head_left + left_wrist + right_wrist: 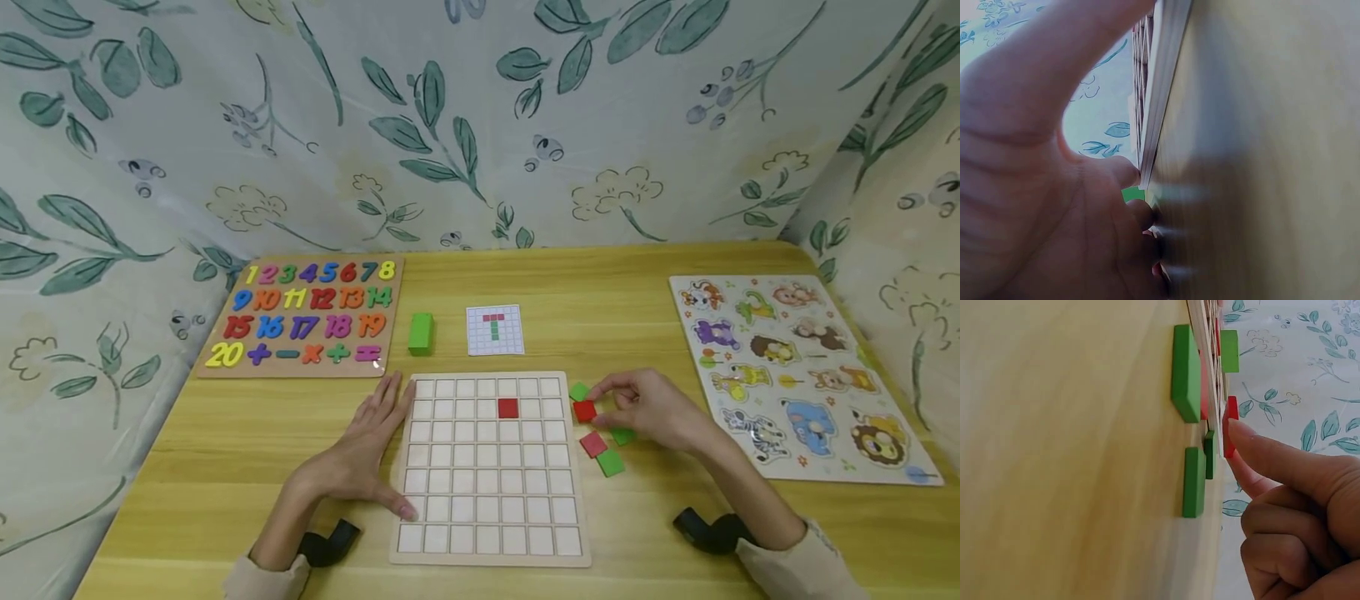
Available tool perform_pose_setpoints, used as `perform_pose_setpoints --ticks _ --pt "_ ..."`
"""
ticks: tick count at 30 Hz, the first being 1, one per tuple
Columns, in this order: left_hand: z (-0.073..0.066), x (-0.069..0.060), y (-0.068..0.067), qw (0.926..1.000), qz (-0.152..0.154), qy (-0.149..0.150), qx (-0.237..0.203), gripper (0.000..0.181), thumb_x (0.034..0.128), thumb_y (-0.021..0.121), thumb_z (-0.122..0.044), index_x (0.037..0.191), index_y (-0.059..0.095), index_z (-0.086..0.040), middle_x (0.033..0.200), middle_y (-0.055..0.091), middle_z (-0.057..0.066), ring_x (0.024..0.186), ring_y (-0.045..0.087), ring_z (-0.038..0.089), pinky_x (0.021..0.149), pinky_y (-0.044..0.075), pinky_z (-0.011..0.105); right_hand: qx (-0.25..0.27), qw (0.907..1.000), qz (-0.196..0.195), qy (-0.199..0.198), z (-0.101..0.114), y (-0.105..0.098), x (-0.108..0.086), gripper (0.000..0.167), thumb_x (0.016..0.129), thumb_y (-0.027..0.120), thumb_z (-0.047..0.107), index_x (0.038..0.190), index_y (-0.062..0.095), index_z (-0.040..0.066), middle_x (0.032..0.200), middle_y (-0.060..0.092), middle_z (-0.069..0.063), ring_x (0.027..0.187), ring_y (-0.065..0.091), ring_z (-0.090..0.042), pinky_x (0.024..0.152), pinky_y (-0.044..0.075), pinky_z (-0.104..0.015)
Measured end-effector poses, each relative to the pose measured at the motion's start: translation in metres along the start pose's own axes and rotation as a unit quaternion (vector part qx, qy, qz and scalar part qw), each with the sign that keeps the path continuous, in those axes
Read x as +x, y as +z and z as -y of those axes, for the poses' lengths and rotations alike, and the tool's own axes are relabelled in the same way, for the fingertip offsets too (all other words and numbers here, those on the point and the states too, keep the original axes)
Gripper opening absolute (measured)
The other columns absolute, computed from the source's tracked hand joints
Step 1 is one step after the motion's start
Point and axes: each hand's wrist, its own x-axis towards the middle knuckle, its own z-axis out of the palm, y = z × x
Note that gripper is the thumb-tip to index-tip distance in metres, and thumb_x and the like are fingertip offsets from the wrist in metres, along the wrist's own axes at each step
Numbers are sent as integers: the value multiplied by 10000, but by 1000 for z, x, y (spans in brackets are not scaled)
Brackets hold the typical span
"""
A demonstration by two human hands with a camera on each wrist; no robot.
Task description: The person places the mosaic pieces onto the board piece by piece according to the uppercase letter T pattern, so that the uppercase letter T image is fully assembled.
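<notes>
My right hand pinches a red square tile between thumb and index finger, just off the right edge of a wooden grid board. In the right wrist view, that red tile is held raised above the table, its other fingers curled in. One red tile lies in a cell of the second row. Loose by the board are a red tile and green tiles, some partly covered by the hand. My left hand rests spread along the board's left edge, its thumb on the lower left corner area.
Behind the board lies a card printed with a red and green T on a grid. A green block stands left of it. A number puzzle lies far left, an animal puzzle at right. A patterned curtain hangs behind the table.
</notes>
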Motion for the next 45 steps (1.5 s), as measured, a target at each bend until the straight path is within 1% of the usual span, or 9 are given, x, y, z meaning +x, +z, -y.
perform_pose_setpoints --ticks 2,8,14,16,20,25,33,40,45 --pt "1 0 0 10000 -2 4 6 1599 530 1001 -524 1662 -28 -59 1700 -206 261 1580 -192 457 1268 -24 689 -1 9999 -79 -103 4 1 0 275 878 830 170 1122 745 77 627 365 34 516 315 -91 453 243 -209" --pt "3 1 1 10000 25 -9 53 1601 532 996 -536 1660 -34 -57 1701 -212 250 1583 -195 449 1273 -25 677 154 9996 -186 -167 21 14 5 270 897 810 169 1134 736 64 615 334 39 516 287 -91 456 240 -210" --pt "4 3 2 10000 41 -53 38 1606 524 1000 -534 1663 -33 -69 1705 -216 233 1588 -200 430 1276 -30 665 301 9991 -303 -6 46 38 19 246 873 830 136 1096 746 74 589 299 32 512 260 -123 466 223 -207" --pt "4 3 2 10000 27 -37 38 1605 523 999 -534 1663 -30 -68 1705 -212 235 1588 -198 432 1277 -28 663 296 9990 -323 -58 54 47 24 239 859 838 112 1075 750 63 576 299 30 514 254 -128 476 222 -211" --pt "3 3 2 10000 16 -20 32 1603 527 997 -540 1663 -30 -66 1705 -213 232 1587 -202 431 1277 -30 662 126 9992 -313 -228 69 65 34 211 830 857 85 1013 757 55 561 299 35 529 258 -119 514 237 -213" --pt "2 2 1 10000 -22 68 28 1591 541 993 -540 1660 -29 -53 1702 -207 249 1580 -204 448 1271 -33 674 -120 9992 -307 -214 82 80 44 204 808 875 82 968 750 67 558 363 34 523 324 -107 520 264 -208" --pt "1 1 0 10000 -5 7 -32 1591 542 997 -530 1661 -30 -58 1702 -211 247 1579 -212 445 1271 -44 673 -400 9986 -196 -293 90 86 50 208 800 881 74 948 735 64 554 390 36 524 339 -101 518 259 -206" --pt "2 3 1 10000 19 -56 -14 1597 533 1002 -524 1663 -28 -64 1708 -210 229 1586 -206 431 1278 -39 663 -691 9964 -210 -447 94 89 54 205 784 880 39 932 738 48 536 422 33 509 359 -93 510 268 -200" --pt "2 2 1 10000 4 -25 7 1591 537 999 -528 1662 -23 -57 1708 -204 235 1585 -204 436 1276 -36 665 -679 9962 -257 -473 94 89 55 200 769 894 47 911 754 66 539 438 30 506 367 -94 505 275 -201"
